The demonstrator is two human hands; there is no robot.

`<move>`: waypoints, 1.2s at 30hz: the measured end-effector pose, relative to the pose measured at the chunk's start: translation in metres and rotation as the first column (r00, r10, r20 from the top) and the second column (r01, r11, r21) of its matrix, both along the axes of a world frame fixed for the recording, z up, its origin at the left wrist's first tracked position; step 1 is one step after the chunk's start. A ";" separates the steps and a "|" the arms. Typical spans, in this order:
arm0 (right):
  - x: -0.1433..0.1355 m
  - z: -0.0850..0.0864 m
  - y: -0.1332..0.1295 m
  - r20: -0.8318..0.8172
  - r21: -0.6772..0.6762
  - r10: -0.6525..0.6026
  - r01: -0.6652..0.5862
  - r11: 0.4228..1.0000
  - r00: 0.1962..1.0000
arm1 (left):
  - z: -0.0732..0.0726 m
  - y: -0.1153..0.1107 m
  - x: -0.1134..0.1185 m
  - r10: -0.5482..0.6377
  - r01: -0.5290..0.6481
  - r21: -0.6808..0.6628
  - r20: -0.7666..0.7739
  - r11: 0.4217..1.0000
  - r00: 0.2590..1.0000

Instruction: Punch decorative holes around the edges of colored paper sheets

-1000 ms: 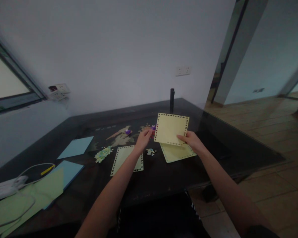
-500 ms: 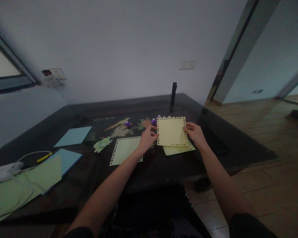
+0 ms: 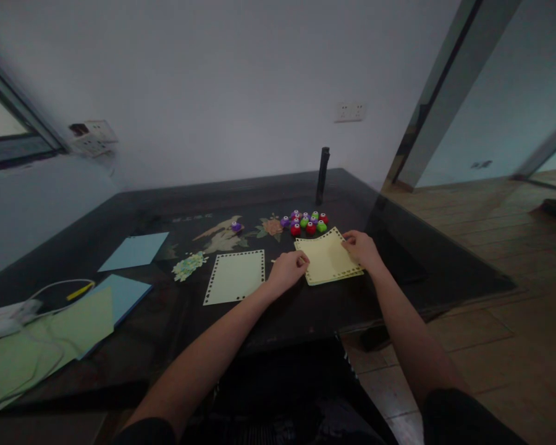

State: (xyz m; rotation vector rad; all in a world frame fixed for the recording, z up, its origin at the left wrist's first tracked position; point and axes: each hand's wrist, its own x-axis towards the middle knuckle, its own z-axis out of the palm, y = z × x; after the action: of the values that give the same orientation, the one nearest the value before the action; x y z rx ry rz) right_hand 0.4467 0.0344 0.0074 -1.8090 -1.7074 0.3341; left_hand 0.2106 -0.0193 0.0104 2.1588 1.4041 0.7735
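A yellow sheet of paper [image 3: 328, 254] with punched edges lies low over another yellow sheet, slightly bowed. My left hand [image 3: 288, 271] pinches its left edge, and my right hand [image 3: 360, 247] grips its right edge. Just left of my left hand, a pale green punched sheet [image 3: 236, 278] rests flat on the dark table. Behind the yellow paper sits a cluster of small red, green and purple hole punches [image 3: 306, 222]. One purple punch [image 3: 236, 226] stands apart to the left.
Small floral paper pieces [image 3: 189, 266] lie left of the pale sheet. Blue sheets [image 3: 134, 251] and green paper [image 3: 74, 334] with a white power strip [image 3: 9, 320] and cable occupy the left side. A black upright cylinder [image 3: 322, 176] stands at the back of the table [image 3: 231, 193].
Both hands have lowered the yellow sheet onto the other yellow one, its edges now nearly lined up. The punch cluster behind it has come into full view.
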 end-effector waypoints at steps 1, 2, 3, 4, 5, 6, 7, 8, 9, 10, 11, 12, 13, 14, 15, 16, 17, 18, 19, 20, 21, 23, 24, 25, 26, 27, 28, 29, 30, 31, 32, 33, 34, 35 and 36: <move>0.000 -0.001 0.000 0.025 -0.008 -0.006 0.006 1.000 1.000 | 0.000 -0.001 0.000 0.002 -0.002 -0.002 -0.015 1.000 1.000; -0.001 -0.001 0.000 0.048 -0.012 -0.012 0.013 1.000 0.999 | 0.000 -0.001 0.001 0.005 -0.005 -0.007 -0.030 1.000 1.000; -0.002 -0.001 -0.001 0.066 -0.016 -0.016 0.017 1.000 0.998 | 0.001 -0.002 0.001 0.010 -0.010 -0.012 -0.045 1.000 0.999; -0.003 -0.001 -0.002 0.084 -0.020 -0.018 0.020 1.000 0.996 | 0.001 -0.002 0.001 0.014 -0.015 -0.017 -0.060 1.000 0.998; -0.004 0.000 -0.003 0.100 -0.024 -0.019 0.022 0.999 0.995 | 0.001 -0.002 0.001 0.017 -0.018 -0.020 -0.075 1.000 0.997; -0.005 0.001 -0.004 0.112 -0.030 -0.020 0.024 0.999 0.993 | 0.001 -0.003 0.001 0.020 -0.021 -0.020 -0.091 1.000 0.996; -0.007 0.002 -0.006 0.122 -0.040 -0.024 0.029 0.999 0.992 | 0.001 -0.003 0.002 0.021 -0.024 -0.018 -0.108 1.000 0.994; -0.008 0.004 -0.008 0.133 -0.052 -0.033 0.040 0.998 0.991 | 0.001 -0.004 0.002 0.021 -0.023 -0.013 -0.124 1.000 0.992; -0.009 0.005 -0.010 0.146 -0.064 -0.049 0.059 0.996 0.988 | 0.002 -0.005 0.003 0.021 -0.022 -0.007 -0.140 1.000 0.990; -0.009 0.007 -0.012 0.162 -0.071 -0.068 0.080 0.994 0.984 | 0.002 -0.006 0.003 0.021 -0.021 0.001 -0.156 1.000 0.988; -0.010 0.009 -0.014 0.180 -0.069 -0.085 0.099 0.993 0.980 | 0.004 -0.007 0.003 0.023 -0.022 0.008 -0.170 1.000 0.985; -0.010 0.010 -0.015 0.199 -0.055 -0.100 0.113 0.992 0.975 | 0.006 -0.007 0.004 0.024 -0.022 0.015 -0.180 1.000 0.983; -0.010 0.012 -0.017 0.214 -0.031 -0.111 0.121 0.992 0.971 | 0.010 -0.008 0.003 0.025 -0.022 0.020 -0.184 1.000 0.983; -0.010 0.014 -0.017 0.222 -0.002 -0.115 0.119 0.993 0.968 | 0.014 -0.009 0.002 0.027 -0.023 0.025 -0.183 0.999 0.983; -0.011 0.016 -0.018 0.223 0.026 -0.110 0.107 0.994 0.969 | 0.020 -0.009 -0.001 0.027 -0.022 0.029 -0.177 0.999 0.984; -0.012 0.019 -0.019 0.221 0.050 -0.096 0.087 0.995 0.971 | 0.026 -0.008 -0.005 0.025 -0.019 0.035 -0.167 0.999 0.986; -0.015 0.022 -0.019 0.219 0.068 -0.072 0.058 0.996 0.973 | 0.032 -0.007 -0.013 0.023 -0.016 0.045 -0.156 0.999 0.988; -0.018 0.026 -0.020 0.217 0.081 -0.039 0.022 0.996 0.975 | 0.038 -0.005 -0.023 0.016 -0.008 0.055 -0.149 0.998 0.989; -0.023 0.030 -0.020 0.215 0.091 0.001 -0.021 0.996 0.977 | 0.043 -0.002 -0.036 0.017 -0.007 0.072 -0.142 0.997 0.990; -0.030 0.035 -0.021 0.210 0.098 0.044 -0.066 0.993 0.977 | 0.046 0.001 -0.053 0.019 -0.009 0.073 -0.145 0.997 0.989; -0.039 0.040 -0.022 0.199 0.104 0.090 -0.113 0.988 0.976 | 0.048 0.004 -0.072 0.030 -0.019 0.072 -0.161 0.997 0.986; -0.062 0.048 -0.023 0.160 0.099 0.211 -0.228 0.969 0.964 | 0.046 0.008 -0.113 0.131 -0.115 0.087 -0.205 0.990 0.970; -0.076 0.051 -0.024 0.137 0.087 0.292 -0.305 0.948 0.947 | 0.043 0.009 -0.134 0.188 -0.169 0.098 -0.232 0.981 0.954; -0.091 0.054 -0.023 0.117 0.072 0.379 -0.388 0.919 0.918 | 0.040 0.010 -0.152 0.234 -0.212 0.109 -0.263 0.971 0.936; -0.107 0.055 -0.022 0.101 0.051 0.459 -0.465 0.884 0.883 | 0.035 0.010 -0.169 0.263 -0.238 0.116 -0.300 0.964 0.917; -0.124 0.056 -0.019 0.094 0.021 0.516 -0.519 0.854 0.852 | 0.031 0.009 -0.182 0.291 -0.262 0.131 -0.333 0.956 0.897; -0.140 0.055 -0.016 0.098 -0.012 0.573 -0.574 0.819 0.814 | 0.028 0.008 -0.192 0.306 -0.277 0.132 -0.366 0.952 0.879; -0.155 0.053 -0.011 0.113 -0.050 0.616 -0.615 0.787 0.780 | 0.024 0.007 -0.199 0.311 -0.286 0.122 -0.393 0.950 0.865; -0.169 0.051 -0.007 0.132 -0.092 0.642 -0.635 0.767 0.756 | 0.021 0.007 -0.203 0.309 -0.291 0.106 -0.413 0.951 0.857; -0.182 0.048 -0.001 0.149 -0.135 0.658 -0.644 0.753 0.738 | 0.019 0.006 -0.206 0.301 -0.293 0.085 -0.424 0.952 0.854; -0.193 0.045 0.004 0.172 -0.177 0.666 -0.642 0.746 0.726 | 0.017 0.006 -0.207 0.291 -0.292 0.064 -0.427 0.954 0.856; -0.202 0.042 0.009 0.190 -0.212 0.672 -0.638 0.740 0.716 | 0.015 0.006 -0.207 0.282 -0.291 0.047 -0.425 0.956 0.860; -0.209 0.038 0.013 0.203 -0.241 0.683 -0.640 0.729 0.702 | 0.013 0.007 -0.207 0.277 -0.289 0.036 -0.420 0.957 0.864; -0.214 0.035 0.016 0.218 -0.261 0.689 -0.639 0.724 0.692 | 0.012 0.007 -0.207 0.272 -0.287 0.028 -0.416 0.958 0.868; -0.218 0.032 0.018 0.227 -0.273 0.694 -0.640 0.719 0.683 | 0.011 0.008 -0.206 0.269 -0.285 0.023 -0.412 0.958 0.870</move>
State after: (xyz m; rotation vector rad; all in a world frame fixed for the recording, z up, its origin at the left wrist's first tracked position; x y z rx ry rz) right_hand 0.2288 0.0528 0.0391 -1.3079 -2.6357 0.5268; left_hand 0.0041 -0.0113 0.0210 2.2018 1.9590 0.3845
